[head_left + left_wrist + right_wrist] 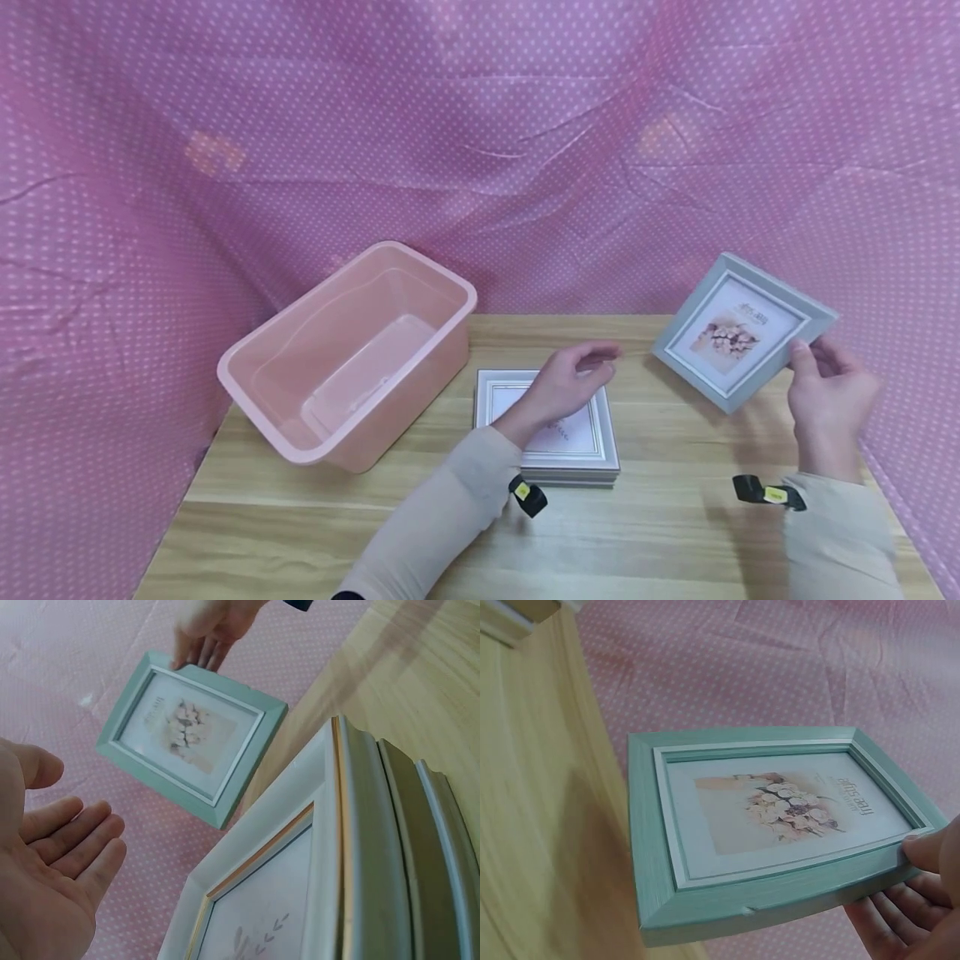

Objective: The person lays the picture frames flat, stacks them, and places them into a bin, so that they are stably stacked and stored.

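Note:
My right hand grips a pale green picture frame by its right edge, thumb on the front and fingers behind. The frame is tilted above the right side of the table, its flower print facing up; the right wrist view shows the same green frame close. My left hand hovers over a stack of white picture frames, palm turned to the right, fingers loosely bent and holding nothing. In the left wrist view the top white frame has a gold inner line, with other frames under it.
A pink plastic bin stands on the left of the wooden table, with nothing in it. Pink dotted cloth hangs behind the table and at both sides.

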Motion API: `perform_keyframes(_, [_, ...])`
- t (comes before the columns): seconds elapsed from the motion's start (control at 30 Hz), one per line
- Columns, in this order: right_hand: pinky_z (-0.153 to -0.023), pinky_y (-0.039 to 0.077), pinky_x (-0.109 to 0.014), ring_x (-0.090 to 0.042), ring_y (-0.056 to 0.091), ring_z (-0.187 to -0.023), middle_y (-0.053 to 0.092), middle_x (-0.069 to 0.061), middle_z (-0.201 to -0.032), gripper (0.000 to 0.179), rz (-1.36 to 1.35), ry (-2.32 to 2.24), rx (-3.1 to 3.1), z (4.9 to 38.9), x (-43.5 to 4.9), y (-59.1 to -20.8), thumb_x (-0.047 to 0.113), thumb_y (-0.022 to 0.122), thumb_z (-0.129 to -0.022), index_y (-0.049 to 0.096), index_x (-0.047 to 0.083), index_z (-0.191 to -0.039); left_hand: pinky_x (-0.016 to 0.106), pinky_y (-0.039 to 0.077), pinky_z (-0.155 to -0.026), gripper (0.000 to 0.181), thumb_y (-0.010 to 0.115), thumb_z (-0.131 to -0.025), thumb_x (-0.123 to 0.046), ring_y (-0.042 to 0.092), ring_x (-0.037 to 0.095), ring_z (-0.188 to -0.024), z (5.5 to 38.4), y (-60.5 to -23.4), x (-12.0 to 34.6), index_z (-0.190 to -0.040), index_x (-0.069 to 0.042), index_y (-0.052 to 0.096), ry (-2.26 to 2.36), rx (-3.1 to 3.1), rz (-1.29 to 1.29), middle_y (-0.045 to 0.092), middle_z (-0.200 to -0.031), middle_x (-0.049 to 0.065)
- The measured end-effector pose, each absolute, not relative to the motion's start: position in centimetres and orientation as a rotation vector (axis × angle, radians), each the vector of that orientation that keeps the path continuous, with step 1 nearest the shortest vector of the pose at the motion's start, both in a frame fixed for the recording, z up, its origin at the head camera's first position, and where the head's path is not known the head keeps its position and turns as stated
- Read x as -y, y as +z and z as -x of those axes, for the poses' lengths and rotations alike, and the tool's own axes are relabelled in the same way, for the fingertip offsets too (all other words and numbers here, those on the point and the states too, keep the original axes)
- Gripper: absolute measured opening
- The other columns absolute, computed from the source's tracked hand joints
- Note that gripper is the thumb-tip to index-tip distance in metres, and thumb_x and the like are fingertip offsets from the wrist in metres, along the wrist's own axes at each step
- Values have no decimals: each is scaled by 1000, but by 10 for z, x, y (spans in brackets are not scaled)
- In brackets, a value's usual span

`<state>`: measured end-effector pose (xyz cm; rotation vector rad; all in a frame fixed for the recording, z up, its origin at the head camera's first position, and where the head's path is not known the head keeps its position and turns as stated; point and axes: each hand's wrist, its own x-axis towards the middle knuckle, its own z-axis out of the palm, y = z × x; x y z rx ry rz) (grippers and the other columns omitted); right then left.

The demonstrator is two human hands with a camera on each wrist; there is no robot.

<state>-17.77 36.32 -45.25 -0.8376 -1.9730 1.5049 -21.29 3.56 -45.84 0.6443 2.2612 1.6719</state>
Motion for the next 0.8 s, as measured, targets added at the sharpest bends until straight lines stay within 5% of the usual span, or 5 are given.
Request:
perform_keyframes(0.37, [-80,51,-2,8,67,-88,69,29,-93,39,841,1543,1959,168,-352,-433,18,69,-105,70,14,-144,27,53,-116,44,60,-111,-25,66,19,-137,215,-456,-36,-153,-13,59,1641,-2289,-643,69,-148,4])
perform_keyframes(0.8, [-77,56,-3,3,71,-82,74,21,-87,38,685,1704,1795,161,-340,-418,7,74,-100,71,1,-138,29,54,-115,41,59,-111,-24,64,22,-139,220,-451,-41,-151,-14,61,1614,-2294,-603,69,-148,4])
